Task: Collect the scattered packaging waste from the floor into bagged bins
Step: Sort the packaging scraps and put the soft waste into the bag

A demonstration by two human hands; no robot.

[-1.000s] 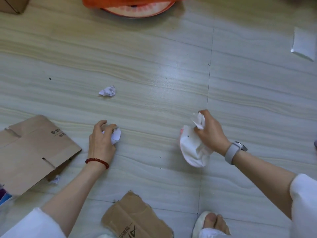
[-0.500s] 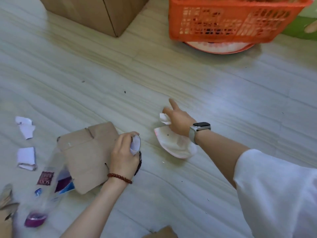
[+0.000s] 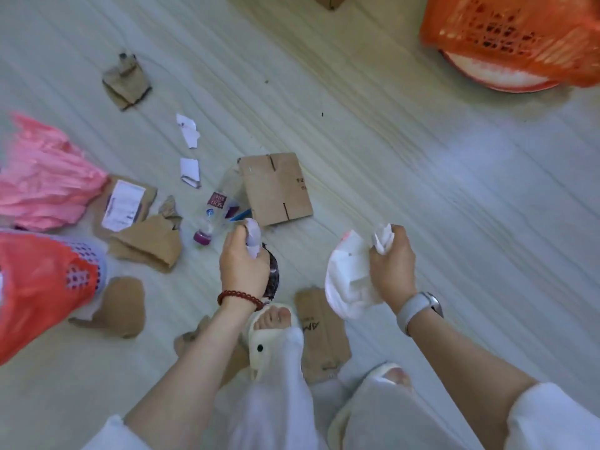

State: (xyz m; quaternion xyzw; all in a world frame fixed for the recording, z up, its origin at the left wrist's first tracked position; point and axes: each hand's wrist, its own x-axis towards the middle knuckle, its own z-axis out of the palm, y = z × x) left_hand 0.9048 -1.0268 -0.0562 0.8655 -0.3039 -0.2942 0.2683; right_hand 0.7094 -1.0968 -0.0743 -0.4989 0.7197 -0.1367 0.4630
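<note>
Fingers of the left hand (image 3: 242,266) curl round a paper scrap (image 3: 252,237), while the right hand (image 3: 391,263) clutches crumpled white wrapping (image 3: 349,280).

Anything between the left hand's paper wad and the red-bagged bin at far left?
Nothing upright blocks it. The left hand grips a crumpled white paper wad; between it and the red-bagged bin only flat torn brown cardboard pieces and a clear plastic bottle lie on the floor.
</note>
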